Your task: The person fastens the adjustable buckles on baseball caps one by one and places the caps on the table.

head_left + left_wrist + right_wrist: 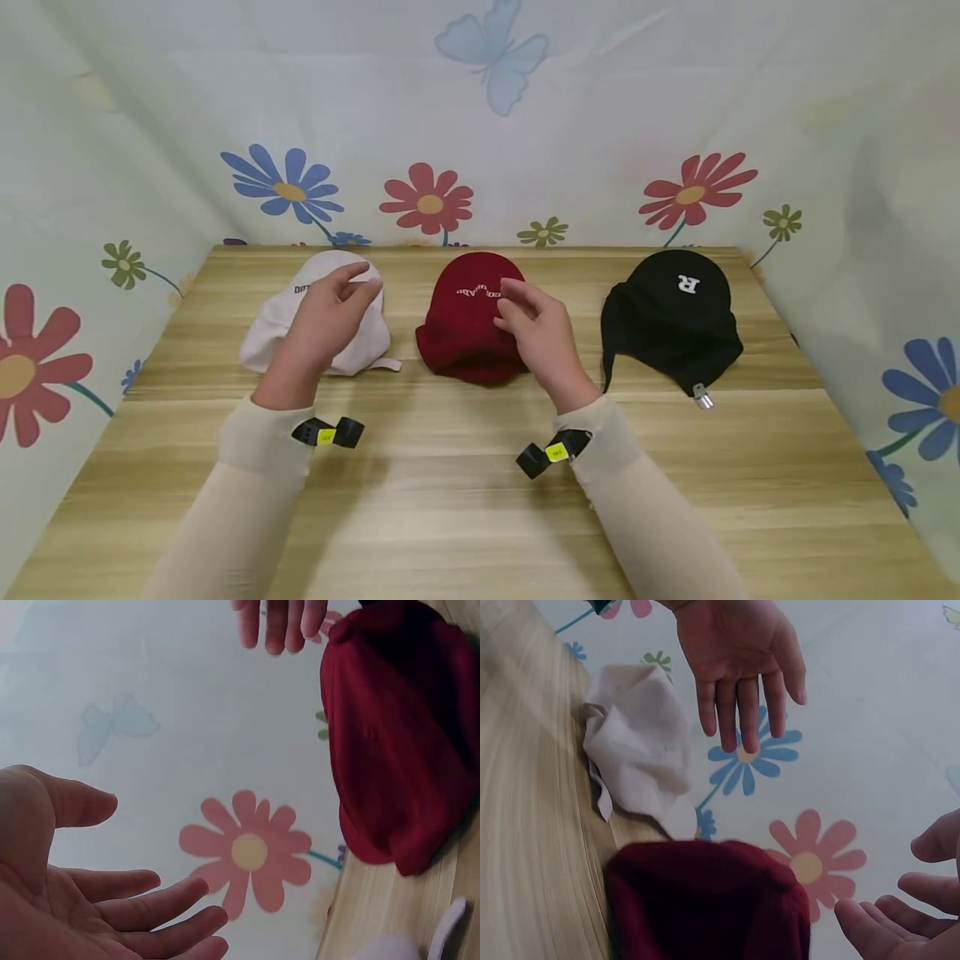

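Three caps lie in a row toward the table's far side. My left hand (333, 315) is held in the air, overlapping the white cap (352, 346) at the left in the head view; its fingers are relaxed and hold nothing. In front of the dark red cap (468, 337) in the middle hovers my right hand (546, 333), also empty, its fingers loosely bent. Both wrist views show the palms facing each other with fingers extended, apart from the caps. The black cap (667, 321) with a white letter R sits at the right, nearest my right hand.
The wood-grain table (442, 517) reaches back to a pale cloth backdrop (615, 100) printed with flowers and a butterfly. Similar cloth stands along both sides. A metal buckle (702, 397) hangs from the black cap's strap. Each wrist wears a black strapped camera.
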The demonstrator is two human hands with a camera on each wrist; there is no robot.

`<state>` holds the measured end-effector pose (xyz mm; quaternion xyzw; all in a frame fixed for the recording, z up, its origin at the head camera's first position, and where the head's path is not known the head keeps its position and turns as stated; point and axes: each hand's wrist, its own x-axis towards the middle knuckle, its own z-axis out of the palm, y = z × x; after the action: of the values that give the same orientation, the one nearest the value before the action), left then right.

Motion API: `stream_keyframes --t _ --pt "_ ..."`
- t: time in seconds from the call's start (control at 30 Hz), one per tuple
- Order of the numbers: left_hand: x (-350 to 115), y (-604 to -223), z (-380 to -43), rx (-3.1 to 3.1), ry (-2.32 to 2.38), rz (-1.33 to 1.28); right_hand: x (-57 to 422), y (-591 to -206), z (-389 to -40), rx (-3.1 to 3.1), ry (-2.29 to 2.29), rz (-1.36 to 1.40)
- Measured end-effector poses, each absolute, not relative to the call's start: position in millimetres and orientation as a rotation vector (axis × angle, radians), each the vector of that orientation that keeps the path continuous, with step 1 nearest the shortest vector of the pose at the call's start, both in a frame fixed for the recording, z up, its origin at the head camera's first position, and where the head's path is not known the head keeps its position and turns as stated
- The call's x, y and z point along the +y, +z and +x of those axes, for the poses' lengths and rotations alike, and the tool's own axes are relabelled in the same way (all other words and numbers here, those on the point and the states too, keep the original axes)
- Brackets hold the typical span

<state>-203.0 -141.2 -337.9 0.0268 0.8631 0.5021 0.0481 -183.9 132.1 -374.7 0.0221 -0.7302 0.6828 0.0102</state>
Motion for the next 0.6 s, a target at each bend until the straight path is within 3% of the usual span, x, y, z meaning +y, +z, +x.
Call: stream_keyframes --t 0.6 --pt "-69.6 -353.1 -194.8 2.467 1.624 0.41 203.2 -394.3 -163.8 -2.201 2.062 -0.12"
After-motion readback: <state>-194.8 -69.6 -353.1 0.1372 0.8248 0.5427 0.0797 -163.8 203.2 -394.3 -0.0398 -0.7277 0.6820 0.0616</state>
